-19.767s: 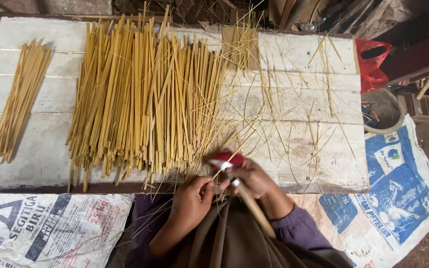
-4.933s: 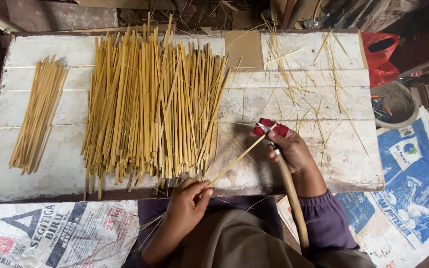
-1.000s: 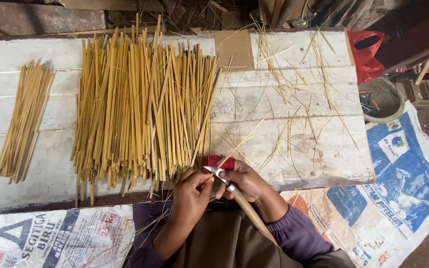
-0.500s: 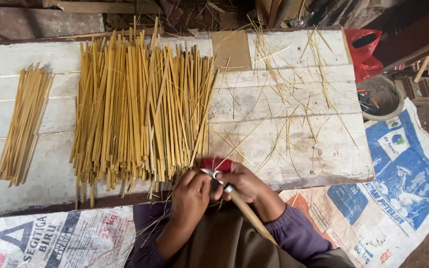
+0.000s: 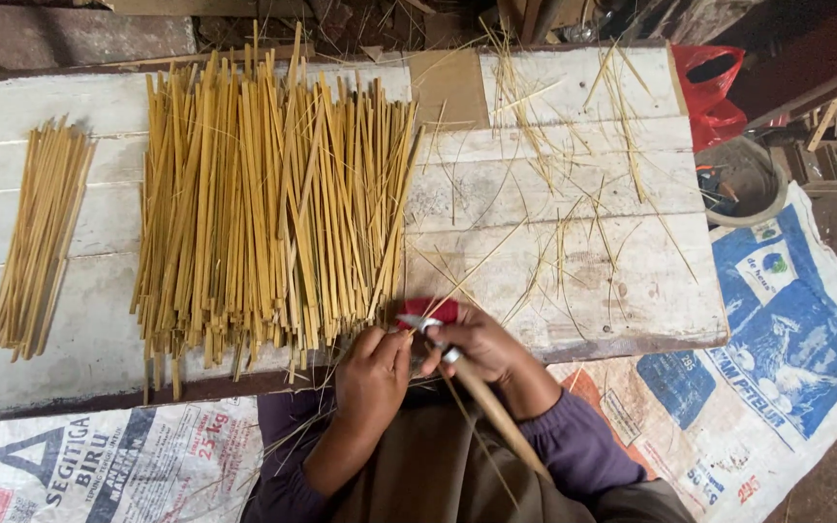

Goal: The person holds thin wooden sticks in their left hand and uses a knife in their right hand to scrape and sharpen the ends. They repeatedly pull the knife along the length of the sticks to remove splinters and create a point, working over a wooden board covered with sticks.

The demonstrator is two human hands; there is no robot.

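Leftmost, a small bundle of bamboo strips (image 5: 39, 242) lies beside the big pile (image 5: 273, 208) on the white counter (image 5: 554, 174). Left hand (image 5: 372, 373), grip pinched narrow on a thin strip (image 5: 477, 266); right hand (image 5: 481, 347), grip closed around a long-handled knife (image 5: 481, 392).

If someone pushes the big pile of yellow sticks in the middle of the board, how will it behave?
The big pile of sticks would probably slide apart rather than move as one, since nothing visibly binds it. Each stick looks straight and flat, so likely stiff, light, and not apt to roll. The thin shavings beside it look flimsy and would likely scatter.
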